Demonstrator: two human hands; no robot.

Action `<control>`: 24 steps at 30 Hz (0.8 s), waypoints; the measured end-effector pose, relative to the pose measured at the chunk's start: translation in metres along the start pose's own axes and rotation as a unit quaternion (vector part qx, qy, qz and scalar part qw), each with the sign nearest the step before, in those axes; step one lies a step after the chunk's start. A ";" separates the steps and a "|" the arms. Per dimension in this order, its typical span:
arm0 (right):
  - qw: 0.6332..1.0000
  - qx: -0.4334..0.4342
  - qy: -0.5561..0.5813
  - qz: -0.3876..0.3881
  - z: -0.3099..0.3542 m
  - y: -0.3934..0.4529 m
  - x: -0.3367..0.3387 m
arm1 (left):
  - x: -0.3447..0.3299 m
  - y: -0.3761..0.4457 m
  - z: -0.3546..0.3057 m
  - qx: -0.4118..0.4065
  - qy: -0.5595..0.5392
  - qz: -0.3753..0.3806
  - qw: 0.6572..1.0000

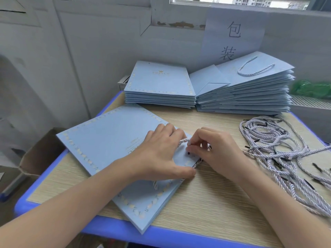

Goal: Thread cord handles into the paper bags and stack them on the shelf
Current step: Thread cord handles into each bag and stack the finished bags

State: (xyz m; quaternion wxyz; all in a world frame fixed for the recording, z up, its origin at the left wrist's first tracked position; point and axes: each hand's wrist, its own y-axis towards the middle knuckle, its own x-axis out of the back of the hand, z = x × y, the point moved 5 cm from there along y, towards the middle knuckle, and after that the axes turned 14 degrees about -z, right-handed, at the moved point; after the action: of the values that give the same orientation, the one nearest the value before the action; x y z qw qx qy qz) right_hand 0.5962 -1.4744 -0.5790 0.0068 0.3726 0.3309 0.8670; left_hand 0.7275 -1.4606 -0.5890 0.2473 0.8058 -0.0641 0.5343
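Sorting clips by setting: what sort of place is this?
Probably a small packaging workstation: stacks of flat blue paper bags, a pile of loose cord handles, and a wall sign reading "packaging" in Chinese.

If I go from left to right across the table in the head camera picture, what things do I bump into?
Cardboard box beside the table → flat blue bag being threaded → left hand → right hand → pile of loose cords.
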 end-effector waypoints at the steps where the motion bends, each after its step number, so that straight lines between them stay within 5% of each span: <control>1: 1.000 0.004 0.001 0.003 0.000 0.000 0.000 | 0.001 0.000 0.001 0.005 -0.012 -0.002 1.000; 9: 0.996 -0.029 0.013 0.084 0.005 0.000 0.005 | 0.013 0.004 0.008 0.032 -0.110 -0.037 0.993; 16: 0.995 -0.040 0.011 -0.089 0.003 0.002 0.029 | 0.022 0.010 0.018 0.039 -0.182 -0.081 0.979; 24: 0.993 -0.016 -0.094 -0.063 0.014 -0.003 -0.005 | 0.027 0.015 0.025 0.062 -0.204 -0.078 0.974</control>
State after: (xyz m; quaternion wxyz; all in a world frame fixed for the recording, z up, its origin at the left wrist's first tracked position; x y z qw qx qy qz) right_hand 0.6079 -1.4656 -0.5765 0.0988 0.4305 0.3378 0.8311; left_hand 0.7545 -1.4812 -0.5677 0.2193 0.9140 -0.0164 0.3409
